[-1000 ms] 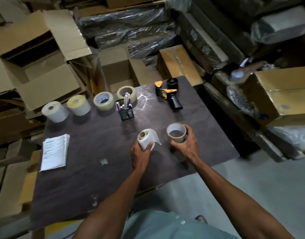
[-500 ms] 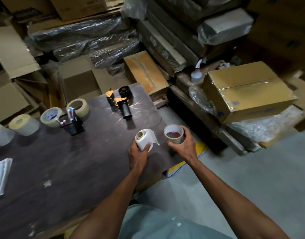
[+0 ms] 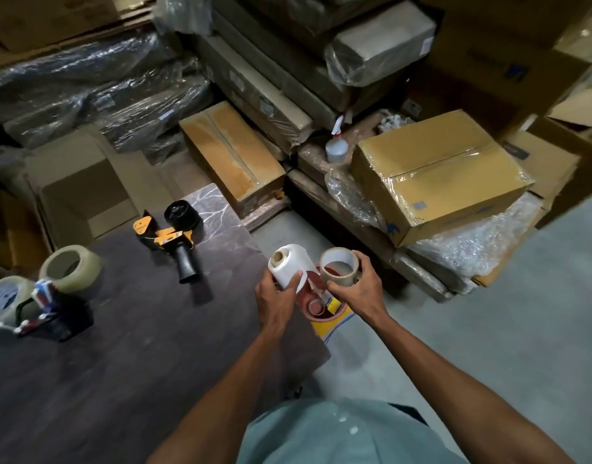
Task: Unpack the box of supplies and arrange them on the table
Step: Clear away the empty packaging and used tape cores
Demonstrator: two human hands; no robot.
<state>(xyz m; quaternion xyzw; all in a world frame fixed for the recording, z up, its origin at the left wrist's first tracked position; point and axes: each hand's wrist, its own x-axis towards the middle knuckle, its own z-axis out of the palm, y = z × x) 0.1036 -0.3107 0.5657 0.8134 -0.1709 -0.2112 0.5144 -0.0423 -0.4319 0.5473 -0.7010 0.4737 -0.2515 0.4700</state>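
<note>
A: What is the biggest thing we have in front of us?

B: The dark table (image 3: pixel 127 356). It runs off to the left of our fingers, and both our hands hang just past its right-hand corner.

A: And on it?

B: Well to the left of our fingers lies the tape gun (image 3: pixel 174 241), yellow and black, handle pointing toward us. Farther left a clear tape roll (image 3: pixel 70 267) lies flat, then a black pen holder (image 3: pixel 58 316), with another tape roll (image 3: pixel 5 301) beside it at the edge of view.

A: What sits under our hands?

B: A reddish bucket (image 3: pixel 323 314), below our fingers and beside the table corner. We see small rolls in it but cannot tell what they are.

A: Now the hands.

B: Our left hand (image 3: pixel 276 298) has its fingers curled around the lower half of a white film roll (image 3: pixel 288 267), which tilts up and away from us. Our right hand (image 3: pixel 363 286) has fingers and thumb wrapped round the rim of a tan tape ring (image 3: pixel 338 269), its hole facing up. The two rolls sit just beside each other, both held above the bucket, neither resting on the table.
</note>
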